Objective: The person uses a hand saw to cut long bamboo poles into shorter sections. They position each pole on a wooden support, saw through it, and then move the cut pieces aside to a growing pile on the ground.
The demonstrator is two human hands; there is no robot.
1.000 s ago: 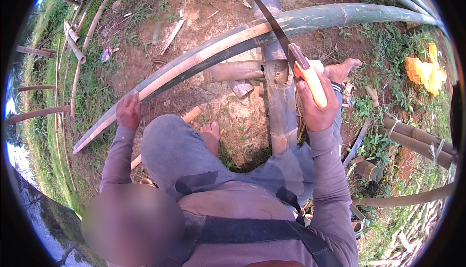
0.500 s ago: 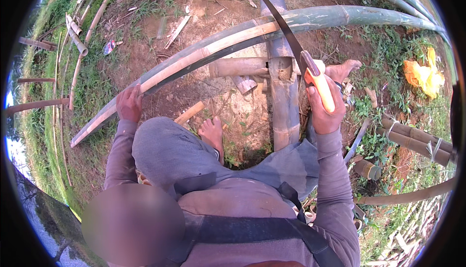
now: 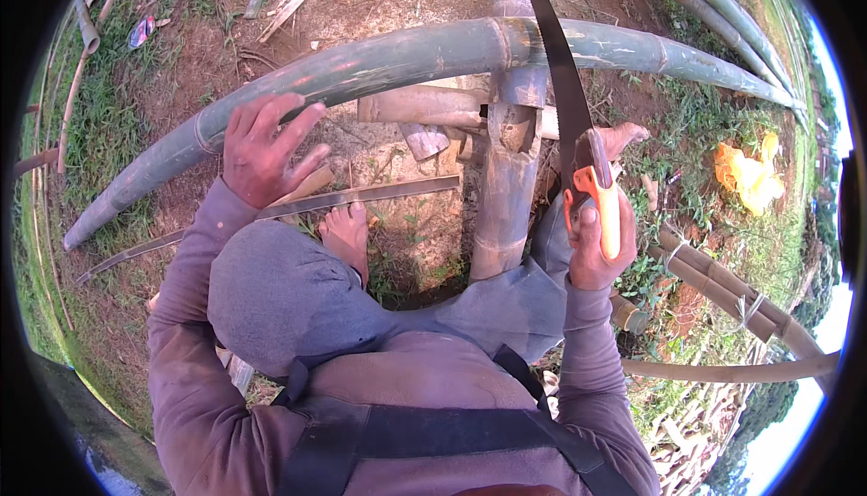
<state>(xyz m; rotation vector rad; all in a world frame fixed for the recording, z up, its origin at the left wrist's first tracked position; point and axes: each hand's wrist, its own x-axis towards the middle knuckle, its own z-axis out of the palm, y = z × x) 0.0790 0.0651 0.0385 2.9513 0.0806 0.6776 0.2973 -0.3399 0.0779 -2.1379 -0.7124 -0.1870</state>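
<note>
A slim strip is now clear of the green bamboo pole, apparently freed, left hand spread and empty, right hand gripping a saw.

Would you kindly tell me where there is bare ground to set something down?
Bare ground lies beyond the green bamboo pole, between the pale split strip and the notched post; a smaller, weedier patch lies between the left foot and that post. It looks crowded around the notch, where pole, crosspiece and the saw in the right hand come close.
</note>
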